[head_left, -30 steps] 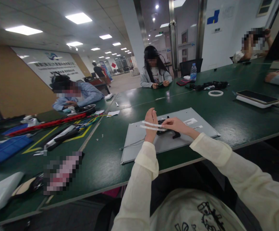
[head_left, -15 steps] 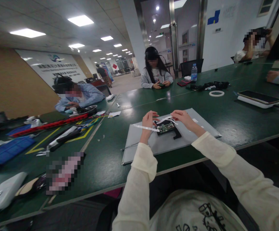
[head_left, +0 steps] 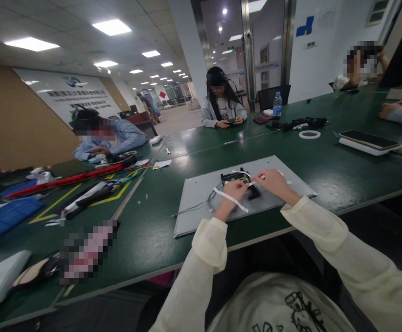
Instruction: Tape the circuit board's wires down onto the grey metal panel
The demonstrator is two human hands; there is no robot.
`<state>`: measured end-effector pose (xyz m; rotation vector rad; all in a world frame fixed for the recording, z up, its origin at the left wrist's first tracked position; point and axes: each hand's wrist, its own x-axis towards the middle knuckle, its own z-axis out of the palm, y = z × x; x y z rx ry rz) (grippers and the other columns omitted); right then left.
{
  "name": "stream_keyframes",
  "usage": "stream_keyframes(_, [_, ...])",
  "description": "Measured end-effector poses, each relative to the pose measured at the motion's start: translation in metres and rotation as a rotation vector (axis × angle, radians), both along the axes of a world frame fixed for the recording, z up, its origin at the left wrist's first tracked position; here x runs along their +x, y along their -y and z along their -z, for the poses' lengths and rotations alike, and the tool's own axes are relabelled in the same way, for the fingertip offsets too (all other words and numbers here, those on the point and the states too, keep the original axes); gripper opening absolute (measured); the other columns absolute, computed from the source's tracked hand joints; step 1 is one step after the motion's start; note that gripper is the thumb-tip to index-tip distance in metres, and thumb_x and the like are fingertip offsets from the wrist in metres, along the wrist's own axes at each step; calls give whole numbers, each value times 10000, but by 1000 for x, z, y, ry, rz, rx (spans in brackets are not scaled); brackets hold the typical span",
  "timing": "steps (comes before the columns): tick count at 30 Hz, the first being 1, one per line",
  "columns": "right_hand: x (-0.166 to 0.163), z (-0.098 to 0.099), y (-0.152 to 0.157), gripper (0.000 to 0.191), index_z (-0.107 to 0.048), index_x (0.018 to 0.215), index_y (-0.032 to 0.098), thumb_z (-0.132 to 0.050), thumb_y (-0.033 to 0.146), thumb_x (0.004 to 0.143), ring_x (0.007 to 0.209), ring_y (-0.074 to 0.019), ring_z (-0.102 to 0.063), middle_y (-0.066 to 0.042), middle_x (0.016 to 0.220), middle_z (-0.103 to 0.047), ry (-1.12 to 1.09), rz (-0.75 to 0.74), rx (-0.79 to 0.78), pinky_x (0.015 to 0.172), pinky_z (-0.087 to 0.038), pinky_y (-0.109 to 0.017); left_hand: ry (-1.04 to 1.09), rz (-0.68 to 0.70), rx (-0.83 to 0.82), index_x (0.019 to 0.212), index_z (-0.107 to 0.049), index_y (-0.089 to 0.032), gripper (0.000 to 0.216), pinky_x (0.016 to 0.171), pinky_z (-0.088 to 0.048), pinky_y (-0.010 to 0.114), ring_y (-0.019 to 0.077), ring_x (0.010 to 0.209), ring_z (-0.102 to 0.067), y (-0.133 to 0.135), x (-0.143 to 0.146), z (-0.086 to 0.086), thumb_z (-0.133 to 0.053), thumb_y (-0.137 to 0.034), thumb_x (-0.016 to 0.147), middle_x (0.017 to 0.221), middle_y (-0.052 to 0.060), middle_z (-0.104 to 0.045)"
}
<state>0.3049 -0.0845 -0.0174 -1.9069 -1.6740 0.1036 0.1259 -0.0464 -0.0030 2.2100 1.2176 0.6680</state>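
Note:
A black frame (head_left: 254, 192) holding a circuit board lies on a grey flat panel (head_left: 201, 193) in front of me. My left hand (head_left: 234, 190) is closed in a pinch over the board's near left side; its fingertips hide what they hold, if anything. One narrow white strip (head_left: 233, 201) lies across the back of this hand near the wrist. My right hand (head_left: 273, 181) is closed at the frame's right side, its fingertips pinching a second thin white strip (head_left: 243, 173) that curves over the board. Thin grey cables (head_left: 209, 200) run leftward from the frame over the panel.
On the green table (head_left: 145, 235) stand a blue tray (head_left: 12, 216), a red bar (head_left: 65, 180) and a pixelated pink item (head_left: 92, 251) to the left. A tape roll (head_left: 309, 134), a phone (head_left: 370, 139) and a bottle (head_left: 277, 105) are rightward. Several people sit around.
My left hand has come down and right over the board, its fingers drawing together, and the strip across it has turned with it. My right hand has shifted slightly right and lower.

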Motion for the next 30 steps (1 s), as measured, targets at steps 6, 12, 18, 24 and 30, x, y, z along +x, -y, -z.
stream_keyframes(6, [-3,2,7,400,-739,878,180,-497,498,873,831,-206,-641,-89,862,-720,108,61,-127,644,-357,-255,-206,-63,187,627,-639,-167,337,663,-393,258,162,694,-604,3,1,10,-512,-361,872,653,39,-652])
stream_keyframes(12, [-4,3,10,400,-736,893,176,-482,484,888,887,-212,-642,-89,891,-719,152,46,-143,656,-368,-261,-300,-75,261,692,-657,-176,334,687,-422,278,188,734,-624,9,1,14,-456,-347,898,718,59,-672])
stream_keyframes(18, [-9,2,13,394,-722,902,161,-475,468,900,914,-226,-637,-109,926,-710,218,37,-168,691,-383,-270,-418,-97,282,815,-680,-177,302,706,-455,294,209,791,-648,20,4,12,-448,-352,899,812,87,-698])
stream_keyframes(24, [-15,1,18,373,-704,894,149,-461,431,917,898,-228,-640,-119,918,-702,314,32,-171,720,-399,-278,-530,-73,314,843,-700,-152,355,679,-479,320,243,795,-665,24,8,9,-410,-347,906,832,125,-706])
stream_keyframes(30, [-17,-1,20,362,-682,907,131,-454,411,923,875,-236,-651,-137,896,-696,378,43,-181,713,-414,-287,-530,-54,273,859,-711,-161,339,734,-490,306,231,846,-666,23,6,4,-440,-360,897,862,117,-711])
